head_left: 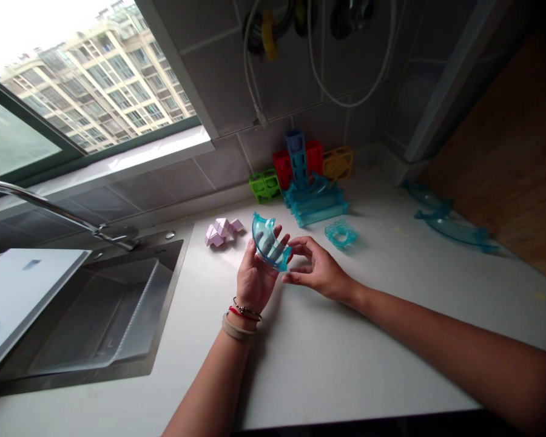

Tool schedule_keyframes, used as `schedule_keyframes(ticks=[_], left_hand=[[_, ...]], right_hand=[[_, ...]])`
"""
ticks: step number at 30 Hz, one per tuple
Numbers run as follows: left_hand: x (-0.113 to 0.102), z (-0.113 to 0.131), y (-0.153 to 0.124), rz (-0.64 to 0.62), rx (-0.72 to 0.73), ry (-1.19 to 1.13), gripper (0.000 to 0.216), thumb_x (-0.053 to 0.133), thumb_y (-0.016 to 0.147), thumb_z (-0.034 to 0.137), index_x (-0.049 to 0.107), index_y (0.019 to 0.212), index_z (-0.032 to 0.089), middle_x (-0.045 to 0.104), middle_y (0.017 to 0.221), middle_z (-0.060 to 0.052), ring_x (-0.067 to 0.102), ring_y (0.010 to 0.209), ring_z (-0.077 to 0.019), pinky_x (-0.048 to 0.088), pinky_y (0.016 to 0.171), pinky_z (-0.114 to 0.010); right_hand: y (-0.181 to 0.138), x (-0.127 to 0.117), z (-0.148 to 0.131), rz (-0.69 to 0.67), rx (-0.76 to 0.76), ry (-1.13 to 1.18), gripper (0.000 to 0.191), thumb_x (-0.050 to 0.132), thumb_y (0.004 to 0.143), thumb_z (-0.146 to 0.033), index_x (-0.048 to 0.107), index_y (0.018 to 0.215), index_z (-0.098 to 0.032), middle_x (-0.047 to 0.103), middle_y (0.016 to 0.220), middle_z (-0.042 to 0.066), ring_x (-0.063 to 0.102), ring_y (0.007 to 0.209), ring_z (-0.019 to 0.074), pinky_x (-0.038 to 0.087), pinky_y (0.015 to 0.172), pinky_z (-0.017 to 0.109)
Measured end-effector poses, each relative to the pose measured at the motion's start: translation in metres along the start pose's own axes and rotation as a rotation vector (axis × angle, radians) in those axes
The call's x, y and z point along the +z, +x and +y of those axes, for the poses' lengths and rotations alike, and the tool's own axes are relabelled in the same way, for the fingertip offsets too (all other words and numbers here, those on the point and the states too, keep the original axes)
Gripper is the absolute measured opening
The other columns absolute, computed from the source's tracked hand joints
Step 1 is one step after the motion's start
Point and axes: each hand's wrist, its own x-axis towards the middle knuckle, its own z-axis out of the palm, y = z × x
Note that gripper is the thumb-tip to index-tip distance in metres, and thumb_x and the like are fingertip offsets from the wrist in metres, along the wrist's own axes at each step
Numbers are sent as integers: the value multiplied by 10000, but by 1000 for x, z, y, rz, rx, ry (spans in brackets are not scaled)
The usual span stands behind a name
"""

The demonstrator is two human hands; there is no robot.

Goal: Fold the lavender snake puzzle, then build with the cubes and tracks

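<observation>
My left hand [253,280] is raised palm up above the white counter [346,340], its fingers closed around a clear blue curved track piece [268,241]. My right hand [316,267] reaches in from the right, fingers curled in a pinch at the lower end of the same piece. Bracelets circle my left wrist. Just behind my right hand a small round blue piece [341,233] lies flat on the counter.
A stack of blue track pieces [317,201] lies before red, blue, green and yellow cube frames [300,159] at the wall. A pink folded toy [222,231] is near the steel sink [95,315]. More curved blue tracks [450,226] lie at right. A faucet [64,212] overhangs the sink.
</observation>
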Motion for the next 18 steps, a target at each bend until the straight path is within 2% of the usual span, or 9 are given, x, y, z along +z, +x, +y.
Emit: schedule_keyframes(ticks=[6,9,14,18], left_hand=[[-3,-5,2,-25,10,5,306,577,1005,351,652,1288,261,627,1473,-95,614,1332,-325,552,1033,-498],[-7,-4,4,16,-2,25,282,617,985,344,657,1243,237,636,1458,-108,646,1288,-322,566,1013,-483],[-13,-3,9,107,-42,-19,333,570,1004,403,679,1206,162,709,1321,-140,708,1176,-290,580,1001,-439],[-17,-4,14,146,-6,-81,390,588,996,495,674,1218,187,746,1207,-108,724,1119,-239,586,990,-402]], right_hand=[[-6,1,-6,63,-144,-169,511,877,762,-374,624,1198,-294,616,1280,72,623,1172,266,604,865,376],[-8,1,-11,82,-173,-201,490,844,803,-359,632,1240,-299,612,1315,80,634,1166,267,601,844,358],[-5,-1,-7,97,-84,-87,490,838,812,-387,650,1248,-265,662,1209,84,655,1104,259,586,804,336],[-1,-3,-5,71,23,63,493,844,800,-432,673,1218,-237,697,1110,69,671,987,225,567,793,328]])
